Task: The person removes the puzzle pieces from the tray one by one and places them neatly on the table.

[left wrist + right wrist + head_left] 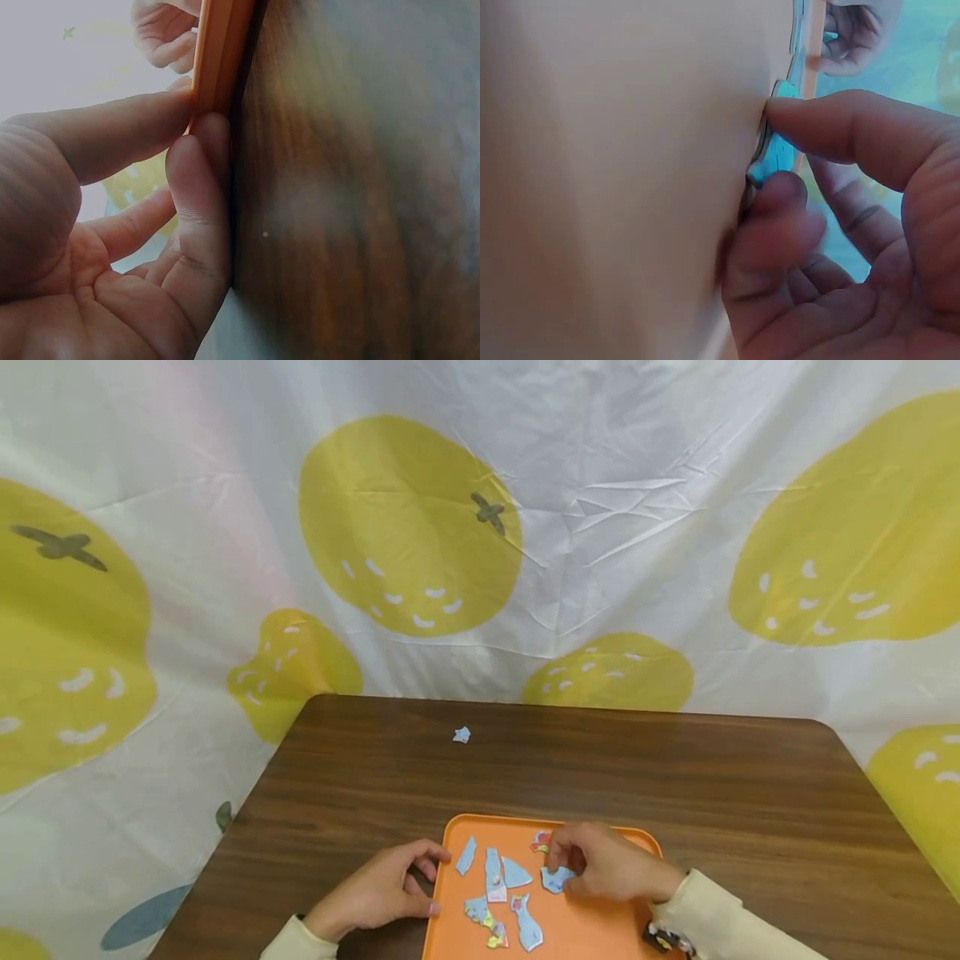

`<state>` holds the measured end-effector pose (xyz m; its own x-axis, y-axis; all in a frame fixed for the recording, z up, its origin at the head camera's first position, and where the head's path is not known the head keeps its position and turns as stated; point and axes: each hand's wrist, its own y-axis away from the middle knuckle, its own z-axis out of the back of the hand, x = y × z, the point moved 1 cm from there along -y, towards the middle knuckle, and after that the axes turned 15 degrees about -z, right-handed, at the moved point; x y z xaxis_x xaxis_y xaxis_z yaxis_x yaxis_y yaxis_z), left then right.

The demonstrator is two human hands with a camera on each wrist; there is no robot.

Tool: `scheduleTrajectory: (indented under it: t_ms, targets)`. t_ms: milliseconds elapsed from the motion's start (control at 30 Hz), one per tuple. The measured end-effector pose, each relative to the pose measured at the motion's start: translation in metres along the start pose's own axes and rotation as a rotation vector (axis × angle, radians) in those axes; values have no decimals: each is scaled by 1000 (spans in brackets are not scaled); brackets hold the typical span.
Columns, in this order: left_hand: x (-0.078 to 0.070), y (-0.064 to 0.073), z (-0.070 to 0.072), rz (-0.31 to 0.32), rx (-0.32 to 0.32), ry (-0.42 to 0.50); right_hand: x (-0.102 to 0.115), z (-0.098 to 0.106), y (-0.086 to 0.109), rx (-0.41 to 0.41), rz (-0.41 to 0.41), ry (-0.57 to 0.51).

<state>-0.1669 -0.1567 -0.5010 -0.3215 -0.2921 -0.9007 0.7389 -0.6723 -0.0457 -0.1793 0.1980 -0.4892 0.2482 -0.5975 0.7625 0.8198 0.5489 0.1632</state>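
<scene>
An orange tray (600,935) lies on the table, with several flat, irregular puzzle pieces on it. My right hand (603,864) pinches a light blue puzzle piece (556,879) low over the tray's right half. In the right wrist view, thumb and fingertips meet the edges of that blue piece (781,142). At the tray's left side, my left hand (390,885) holds the rim (217,60) between thumb and fingers. Near the left hand lie a narrow blue piece (466,856), a long blue one (492,870) and a triangular one (516,872).
A multicoloured piece (487,920) and a curved blue one (528,924) lie toward the tray's near side. A red-patterned piece (540,841) sits beside the right hand. One small blue piece (462,735) lies on the brown table (600,760) beyond the tray. A fruit-print curtain (615,568) hangs behind.
</scene>
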Motion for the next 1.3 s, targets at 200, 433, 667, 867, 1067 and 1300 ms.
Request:
scheduleTrajectory:
  t_ms: [200, 433, 667, 867, 1067, 1300]
  targets:
    - [0, 0, 0, 0, 5, 3, 0, 1, 1, 4, 56, 3]
    - [-1, 1, 0, 2, 4, 1, 2, 4, -2, 0, 56, 1]
    - [0, 1, 1, -3, 6, 5, 6, 6, -6, -27, 30, -32]
    - [-1, 1, 2, -1, 10, 5, 12, 9, -7, -40, -3, -59]
    - [-2, 2, 1, 1, 2, 21, 15, 12, -11, -67, -13, -94]
    - [-1, 2, 2, 3, 2, 26, 17, 20, -21, -103, -67, -167]
